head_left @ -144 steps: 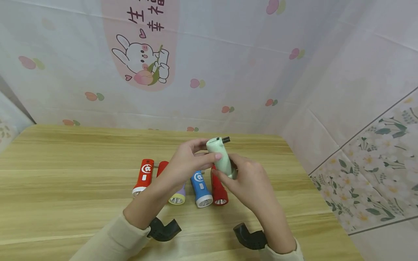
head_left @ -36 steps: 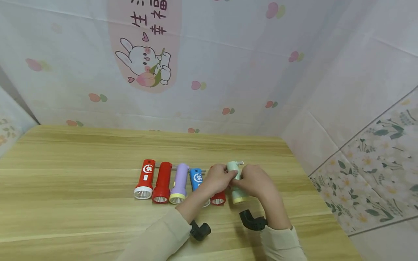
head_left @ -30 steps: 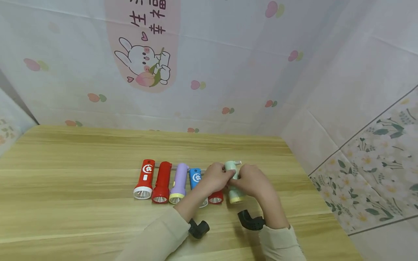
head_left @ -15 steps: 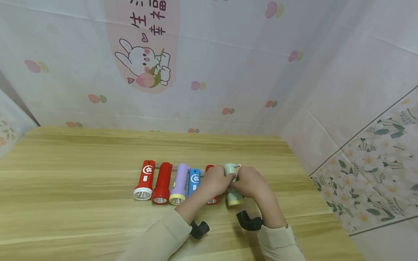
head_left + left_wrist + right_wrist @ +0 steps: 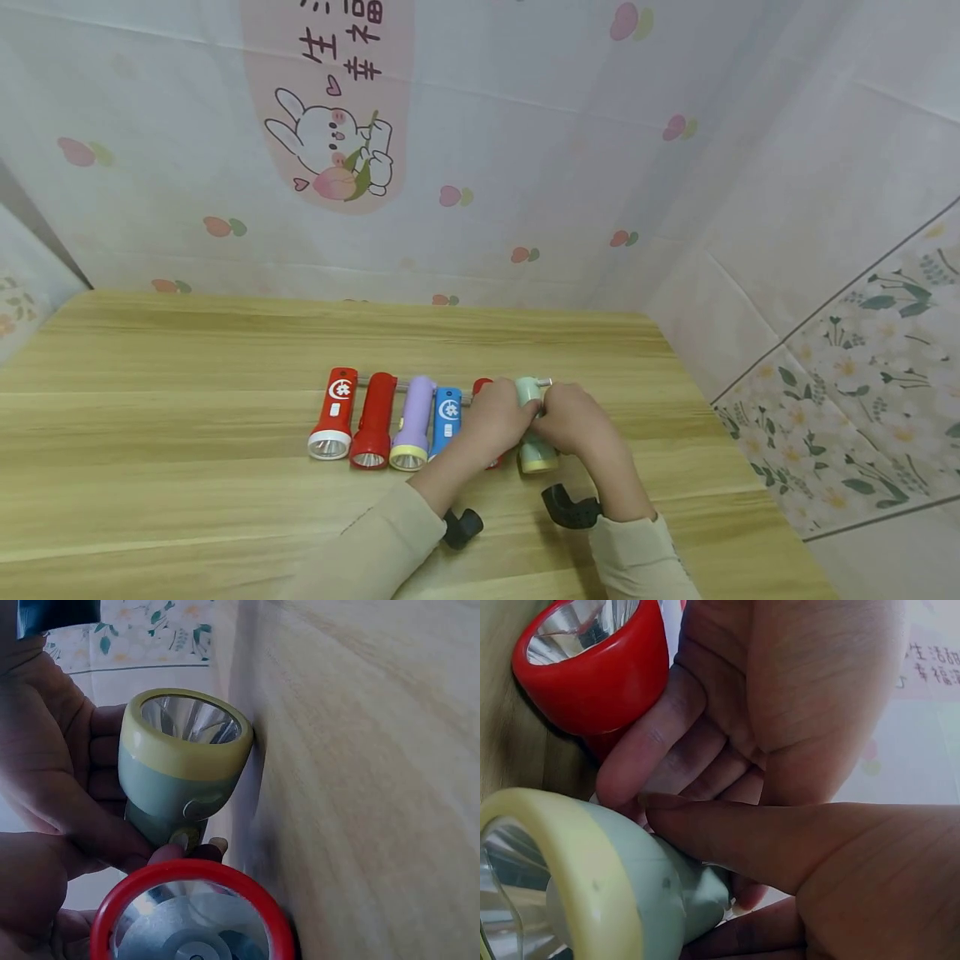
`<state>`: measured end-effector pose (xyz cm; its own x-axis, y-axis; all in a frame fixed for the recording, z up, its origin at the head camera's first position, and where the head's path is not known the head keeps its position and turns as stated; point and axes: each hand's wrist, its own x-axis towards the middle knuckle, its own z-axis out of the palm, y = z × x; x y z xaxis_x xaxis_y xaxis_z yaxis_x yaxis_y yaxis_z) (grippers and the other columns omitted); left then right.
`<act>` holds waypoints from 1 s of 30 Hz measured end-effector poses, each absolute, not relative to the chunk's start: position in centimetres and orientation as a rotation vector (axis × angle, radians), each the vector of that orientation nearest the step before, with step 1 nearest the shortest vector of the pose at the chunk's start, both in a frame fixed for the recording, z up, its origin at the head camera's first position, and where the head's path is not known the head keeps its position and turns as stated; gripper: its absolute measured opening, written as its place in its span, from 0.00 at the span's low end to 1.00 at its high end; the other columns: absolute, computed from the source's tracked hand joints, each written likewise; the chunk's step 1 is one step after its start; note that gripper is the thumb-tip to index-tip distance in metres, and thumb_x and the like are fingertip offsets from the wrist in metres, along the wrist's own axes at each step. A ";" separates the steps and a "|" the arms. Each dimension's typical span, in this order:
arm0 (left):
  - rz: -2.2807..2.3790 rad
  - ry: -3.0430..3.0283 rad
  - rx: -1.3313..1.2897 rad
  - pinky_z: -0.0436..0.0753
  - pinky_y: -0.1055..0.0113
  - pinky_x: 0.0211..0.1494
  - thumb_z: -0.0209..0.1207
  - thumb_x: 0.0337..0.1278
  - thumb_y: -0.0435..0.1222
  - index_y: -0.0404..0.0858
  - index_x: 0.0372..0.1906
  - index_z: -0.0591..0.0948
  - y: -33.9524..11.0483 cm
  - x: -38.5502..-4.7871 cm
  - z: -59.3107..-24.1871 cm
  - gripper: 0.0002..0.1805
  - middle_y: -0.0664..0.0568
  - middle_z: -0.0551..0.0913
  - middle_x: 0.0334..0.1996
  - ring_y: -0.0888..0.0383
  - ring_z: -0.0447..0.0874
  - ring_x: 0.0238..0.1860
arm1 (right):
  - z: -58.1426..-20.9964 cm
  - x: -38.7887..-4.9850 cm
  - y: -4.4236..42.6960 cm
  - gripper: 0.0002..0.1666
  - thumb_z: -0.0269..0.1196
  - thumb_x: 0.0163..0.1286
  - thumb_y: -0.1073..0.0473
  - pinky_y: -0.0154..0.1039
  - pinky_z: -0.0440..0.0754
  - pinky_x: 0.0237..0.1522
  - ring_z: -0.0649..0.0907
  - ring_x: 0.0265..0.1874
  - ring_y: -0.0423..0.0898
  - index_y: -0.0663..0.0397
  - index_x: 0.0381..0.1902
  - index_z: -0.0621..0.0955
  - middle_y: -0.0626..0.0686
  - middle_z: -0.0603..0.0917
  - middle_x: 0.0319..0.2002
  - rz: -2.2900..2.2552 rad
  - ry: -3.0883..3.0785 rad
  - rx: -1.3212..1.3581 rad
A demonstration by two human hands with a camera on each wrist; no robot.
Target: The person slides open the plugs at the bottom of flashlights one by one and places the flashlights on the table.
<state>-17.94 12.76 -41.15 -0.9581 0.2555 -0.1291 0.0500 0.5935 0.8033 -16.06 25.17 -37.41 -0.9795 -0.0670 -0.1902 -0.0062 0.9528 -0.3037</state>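
A pale green flashlight [image 5: 537,450] with a yellow head rim lies at the right end of a row of flashlights, its lens toward me. Short metal prongs [image 5: 545,382] stick out sideways near its tail. My left hand [image 5: 491,421] pinches its left side, and my right hand [image 5: 581,421] grips it from the right. Under the left hand is a red flashlight [image 5: 482,385], mostly hidden in the head view; its red-rimmed head [image 5: 281,922] shows in the left wrist view. Both hands' fingers meet around the green body [image 5: 656,885] in the right wrist view.
Leftward in the row lie a blue flashlight [image 5: 447,417], a purple one [image 5: 415,417], a plain red one [image 5: 377,417] and a red one with a white head [image 5: 334,412]. The wooden table [image 5: 187,400] ends at a patterned curtain [image 5: 525,167] behind.
The green flashlight, held up in both hands in the oldest frame, is now down at the row's right end. Over the last second it has shifted slightly left, toward the red one.
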 end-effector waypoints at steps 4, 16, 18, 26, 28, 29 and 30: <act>1.260 2.617 0.253 0.72 0.69 0.21 0.62 0.67 0.46 0.33 0.35 0.81 13.1 -17.9 -41.2 0.18 0.49 0.79 0.23 0.56 0.76 0.21 | -37.7 -16.1 25.3 0.21 0.61 0.62 0.62 0.32 0.70 0.14 0.72 0.09 0.42 0.52 0.09 0.72 0.49 0.74 0.10 -0.433 2.892 -0.049; 1.134 2.673 0.275 0.74 0.69 0.20 0.63 0.67 0.42 0.31 0.36 0.83 13.7 -18.0 -40.7 0.16 0.49 0.81 0.24 0.56 0.77 0.20 | -38.2 -16.3 25.3 0.18 0.59 0.68 0.61 0.34 0.76 0.12 0.78 0.08 0.43 0.57 0.17 0.80 0.53 0.81 0.15 -0.477 2.822 -0.010; 1.126 2.686 0.284 0.73 0.69 0.19 0.63 0.68 0.42 0.31 0.35 0.83 13.6 -18.0 -40.6 0.16 0.49 0.80 0.23 0.56 0.77 0.19 | -38.2 -16.4 25.3 0.19 0.59 0.68 0.61 0.33 0.75 0.12 0.77 0.07 0.43 0.57 0.16 0.79 0.53 0.81 0.15 -0.471 2.830 -0.017; 1.110 2.738 0.344 0.72 0.69 0.19 0.63 0.67 0.40 0.33 0.30 0.83 13.4 -17.8 -40.5 0.15 0.50 0.79 0.20 0.58 0.74 0.18 | -38.4 -16.4 25.2 0.18 0.60 0.70 0.60 0.35 0.78 0.13 0.81 0.10 0.47 0.58 0.19 0.82 0.53 0.82 0.17 -0.507 2.804 -0.005; 1.108 2.740 0.345 0.72 0.69 0.19 0.63 0.67 0.40 0.33 0.30 0.83 13.4 -17.7 -40.5 0.14 0.50 0.79 0.20 0.58 0.75 0.18 | -38.5 -16.4 25.2 0.17 0.60 0.70 0.60 0.35 0.78 0.13 0.81 0.10 0.47 0.59 0.20 0.82 0.53 0.82 0.17 -0.519 2.796 0.000; 1.106 2.744 0.346 0.72 0.69 0.19 0.63 0.67 0.40 0.33 0.30 0.83 13.4 -17.7 -40.5 0.14 0.50 0.79 0.20 0.58 0.75 0.18 | -38.5 -16.4 25.2 0.17 0.60 0.70 0.60 0.35 0.78 0.13 0.81 0.11 0.47 0.59 0.21 0.82 0.53 0.82 0.18 -0.525 2.794 0.002; 1.104 2.746 0.348 0.72 0.69 0.19 0.63 0.67 0.40 0.33 0.30 0.82 13.4 -17.7 -40.5 0.14 0.50 0.80 0.20 0.58 0.75 0.18 | -38.5 -16.5 25.2 0.16 0.60 0.70 0.60 0.35 0.78 0.13 0.81 0.11 0.48 0.59 0.22 0.82 0.54 0.82 0.18 -0.529 2.792 0.004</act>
<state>-17.68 13.37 -40.47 -0.9599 0.2734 -0.0617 0.1546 0.7001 0.6971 -16.46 25.20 -38.53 -0.9553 -0.0524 -0.2908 0.0577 0.9321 -0.3575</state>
